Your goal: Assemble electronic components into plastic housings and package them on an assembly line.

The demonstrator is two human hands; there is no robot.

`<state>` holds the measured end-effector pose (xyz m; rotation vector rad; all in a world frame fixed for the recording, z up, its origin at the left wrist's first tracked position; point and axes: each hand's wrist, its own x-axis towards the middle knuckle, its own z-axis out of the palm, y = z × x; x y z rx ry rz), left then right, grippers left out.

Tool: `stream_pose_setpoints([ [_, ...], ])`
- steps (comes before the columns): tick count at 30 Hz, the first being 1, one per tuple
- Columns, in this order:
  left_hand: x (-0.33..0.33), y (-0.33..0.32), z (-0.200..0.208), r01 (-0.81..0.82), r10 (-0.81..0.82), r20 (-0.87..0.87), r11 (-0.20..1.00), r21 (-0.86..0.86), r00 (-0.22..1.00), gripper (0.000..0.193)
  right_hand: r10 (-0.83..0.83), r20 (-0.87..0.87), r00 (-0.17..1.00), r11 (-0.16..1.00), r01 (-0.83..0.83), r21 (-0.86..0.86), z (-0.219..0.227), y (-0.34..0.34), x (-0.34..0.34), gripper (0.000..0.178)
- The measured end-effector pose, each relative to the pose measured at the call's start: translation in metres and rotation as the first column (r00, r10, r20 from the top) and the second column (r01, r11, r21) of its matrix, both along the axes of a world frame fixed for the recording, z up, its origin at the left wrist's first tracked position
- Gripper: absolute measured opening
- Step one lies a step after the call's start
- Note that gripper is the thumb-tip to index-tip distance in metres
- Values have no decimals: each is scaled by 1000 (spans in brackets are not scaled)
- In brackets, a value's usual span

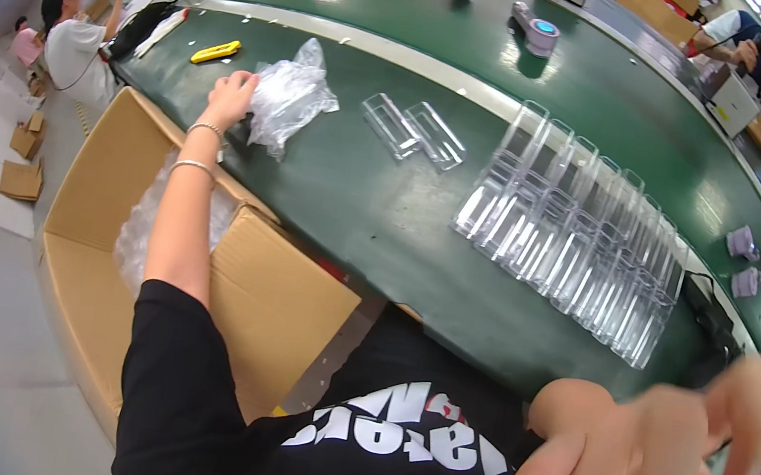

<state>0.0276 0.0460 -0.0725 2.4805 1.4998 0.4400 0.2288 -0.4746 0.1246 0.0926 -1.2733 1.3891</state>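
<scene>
My left hand [230,100] reaches across the bench, its fingers closed on the edge of a crumpled clear plastic bag [293,97]. What the bag contains, if anything, cannot be made out. Close to the camera at lower right, my right hand [646,453] is raised with its fingers apart and nothing in it; it is slightly blurred. To the right of the bag lie two clear plastic cases [435,136]. Farther right, several clear cases [577,235] are lined up side by side in rows.
A yellow utility knife [216,52] lies left of the bag. An open cardboard box [276,291] with clear bags inside stands under my left arm. Beyond a pale rail, a green conveyor [399,4] carries several lilac handheld devices [536,32]. Other people sit across and at far left.
</scene>
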Motion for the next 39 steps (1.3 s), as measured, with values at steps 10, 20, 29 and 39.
stream_pose_setpoints([
  [10,-1,-58,125,316,-363,706,927,205,608,28,-320,-486,813,944,318,-89,-4,-3,-22,24],
  [20,12,-395,218,317,-718,-675,-609,727,169,21,-552,-508,661,774,633,-18,-3,-59,34,22],
  [29,-88,-351,174,470,-804,-70,272,840,590,20,-612,-363,703,742,669,47,-2,-44,40,19],
  [39,-252,-147,14,98,-134,-369,988,-116,920,28,-707,651,274,473,868,149,-72,40,-21,21],
])
